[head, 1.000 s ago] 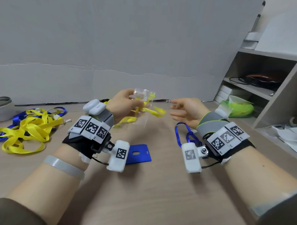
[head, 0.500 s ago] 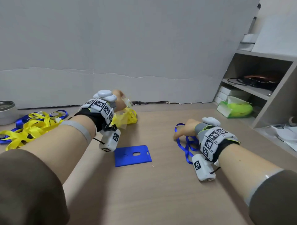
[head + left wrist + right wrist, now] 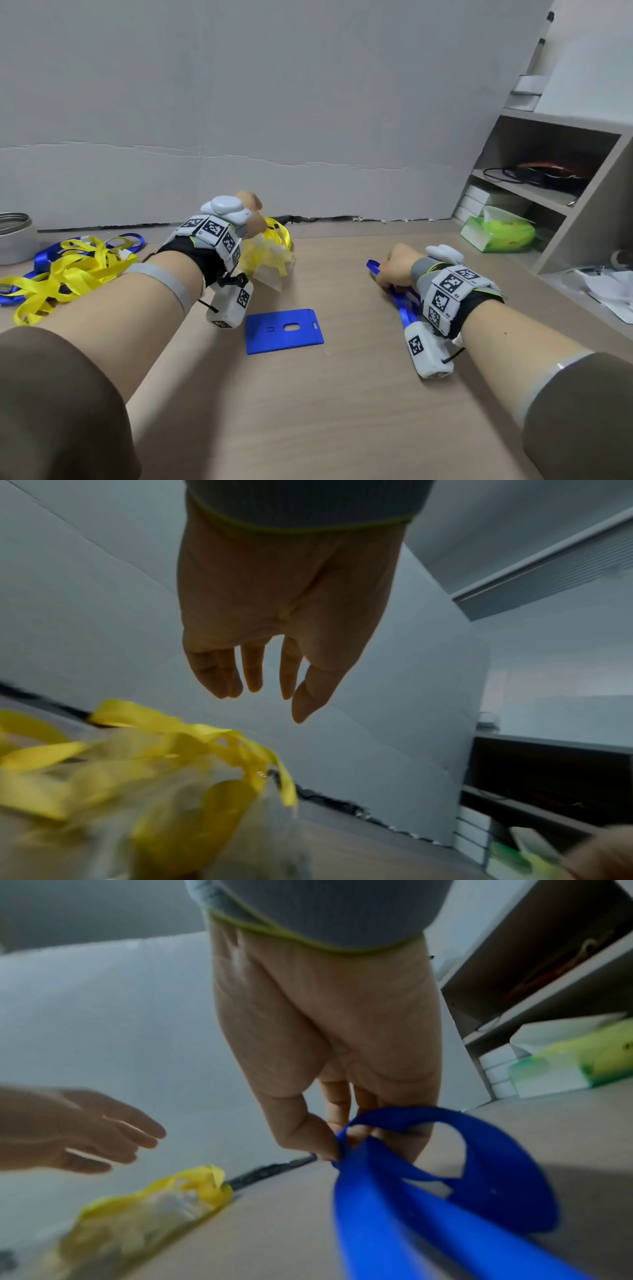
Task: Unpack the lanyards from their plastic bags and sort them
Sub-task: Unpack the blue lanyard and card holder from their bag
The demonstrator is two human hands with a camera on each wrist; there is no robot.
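Note:
A clear plastic bag with a yellow lanyard [image 3: 270, 253] [image 3: 164, 775] [image 3: 143, 1210] lies on the table at centre left. My left hand [image 3: 251, 212] [image 3: 270, 693] hovers just above it, fingers straight, holding nothing. To the right, my right hand [image 3: 390, 270] [image 3: 335, 1148] pinches a loose blue lanyard [image 3: 399, 301] [image 3: 428, 1191] between thumb and fingers, low over the table. A blue card holder [image 3: 284, 330] lies flat between my wrists.
A heap of unpacked yellow and blue lanyards [image 3: 68, 270] sits at the far left by a metal tin [image 3: 13, 236]. At the right stands a shelf unit [image 3: 565, 192], a green tissue pack [image 3: 500, 233] beside it. A grey wall [image 3: 274, 120] closes the back.
My left hand lowered the bagged yellow lanyard to the table and let go of it. My right hand dropped to the blue lanyard and took hold of it.

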